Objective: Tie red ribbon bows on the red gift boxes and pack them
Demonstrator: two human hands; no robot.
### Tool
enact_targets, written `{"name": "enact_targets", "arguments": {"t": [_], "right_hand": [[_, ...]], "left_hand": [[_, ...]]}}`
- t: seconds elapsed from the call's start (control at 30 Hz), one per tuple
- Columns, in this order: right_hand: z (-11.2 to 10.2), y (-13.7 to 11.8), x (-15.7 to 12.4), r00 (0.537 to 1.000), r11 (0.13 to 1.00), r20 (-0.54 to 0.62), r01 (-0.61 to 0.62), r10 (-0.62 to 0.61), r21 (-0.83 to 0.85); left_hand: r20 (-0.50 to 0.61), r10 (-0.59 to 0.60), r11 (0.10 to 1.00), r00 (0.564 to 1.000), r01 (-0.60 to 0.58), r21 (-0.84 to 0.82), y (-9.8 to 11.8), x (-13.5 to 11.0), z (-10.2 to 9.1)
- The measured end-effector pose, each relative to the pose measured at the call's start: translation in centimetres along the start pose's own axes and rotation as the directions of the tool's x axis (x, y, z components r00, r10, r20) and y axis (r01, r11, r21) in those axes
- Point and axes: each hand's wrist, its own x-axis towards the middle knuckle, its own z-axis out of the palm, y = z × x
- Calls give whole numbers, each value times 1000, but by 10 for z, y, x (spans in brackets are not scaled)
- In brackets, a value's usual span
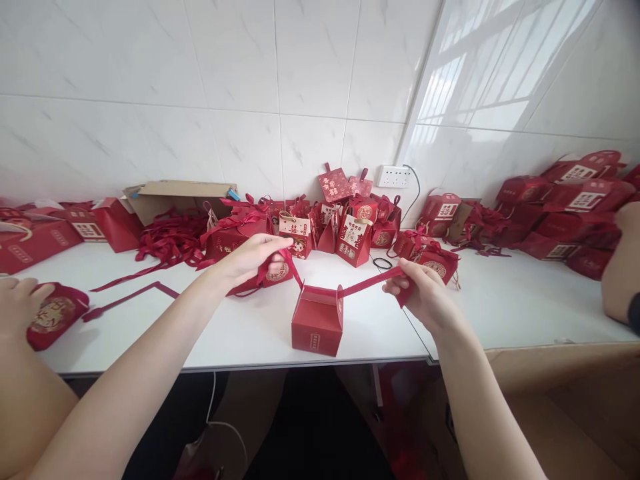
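1. Ribbon (367, 285), red, runs taut through the top of a small red gift box (318, 321) standing upright near the front edge of the white table (240, 333); the box sits between both hands, so the strand can be drawn evenly from either side.
2. Left hand (250, 259) is closed, pinching one ribbon end above and left of the box.
3. Right hand (425, 293) is closed, pinching the other end at about the same height, right of the box. The strand is stretched straight on that side.
4. Finished boxes (350, 233) with bows are crowded against the tiled wall, apart from the working space; loose ribbons (167, 241) lie heaped by a cardboard carton (175, 197).
5. Another person's hand (20, 300) at far left rests against a red pouch (55, 319); a second person's forearm (620, 267) enters at far right, hand cut off.
6. Whether the ribbon passes through slots or only over the flaps cannot be made out. Printing on the boxes is too small to read.
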Motion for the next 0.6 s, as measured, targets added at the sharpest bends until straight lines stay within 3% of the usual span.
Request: {"name": "enact_targets", "arguments": {"t": [0.13, 0.27, 0.37, 0.5, 0.6], "right_hand": [[14, -8, 4, 999, 996, 35, -6, 3, 90], [33, -15, 12, 996, 986, 89, -12, -3, 169], [47, -15, 20, 992, 971, 127, -34, 3, 239], [62, -13, 30, 986, 968, 165, -19, -23, 250], [69, -10, 35, 975, 963, 213, 2, -62, 270]], "left_hand": [[-105, 80, 993, 991, -70, 97, 9, 2, -4], [-36, 124, 985, 992, -119, 126, 13, 0, -4], [25, 119, 993, 993, -120, 11, 18, -3, -1], [14, 148, 956, 989, -140, -257, 26, -6, 7], [29, 172, 917, 985, -149, -369, 29, -7, 13]]}}
